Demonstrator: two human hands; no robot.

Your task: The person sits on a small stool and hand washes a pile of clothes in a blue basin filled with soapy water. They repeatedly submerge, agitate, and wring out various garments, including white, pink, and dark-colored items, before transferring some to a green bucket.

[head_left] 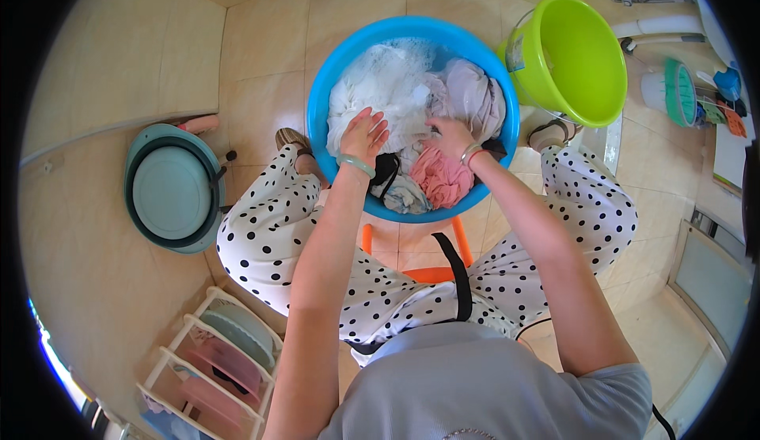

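Here, I observe laundry (388,83) inside the blue tub (317,107) at twelve o'clock, presumably set between the feet (294,137) for easy reach; left hand (366,135): fingers parted, empty; right hand (454,139): fingers bent, whether grasping I cannot tell

The tub (317,115) is bright blue; in it show a white garment (372,83), a pale greyish-lilac garment (477,95), a salmon-pink cloth (445,177), a black cloth (385,167) and a pale blue-and-white cloth (404,195). The bucket (535,68) is lime green. The trousers (265,238) are white, scattered with black polka dots; the strap (457,278) is black, the shirt (491,384) grey. The bangle (357,166) is pale green, the stool (431,274) orange, the basin (174,186) grey-teal with a darker ring, the rack (180,343) cream. The floor tiles (265,52) are beige.
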